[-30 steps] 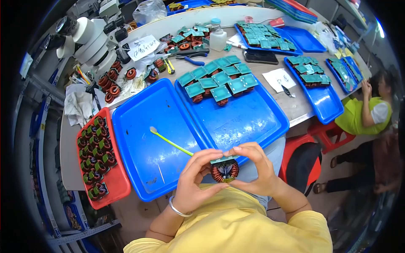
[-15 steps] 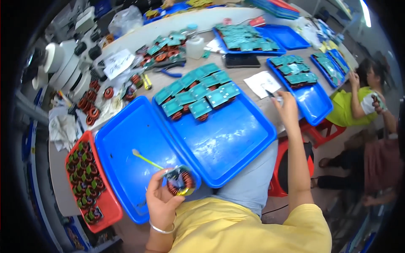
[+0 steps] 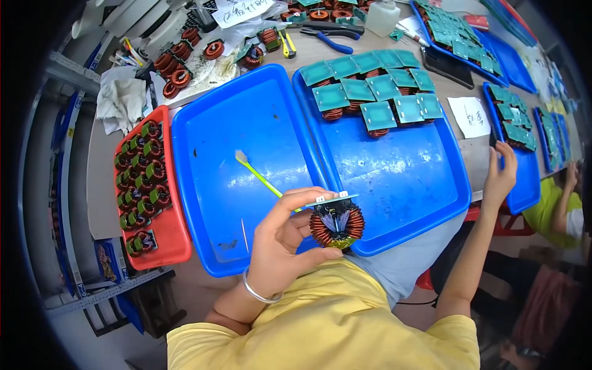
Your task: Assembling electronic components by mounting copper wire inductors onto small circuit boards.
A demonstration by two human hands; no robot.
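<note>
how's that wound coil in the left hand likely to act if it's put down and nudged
The coil probably feels heavy for its size, given its dense copper-coloured windings. Its rounded shape may let it roll, though the flat green board along its top would likely check that.

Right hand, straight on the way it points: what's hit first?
The small dark pen-like object right at the right hand's fingers, perhaps already touched; past it, probably the blue tray holding green boards, though depth is unclear.
</note>
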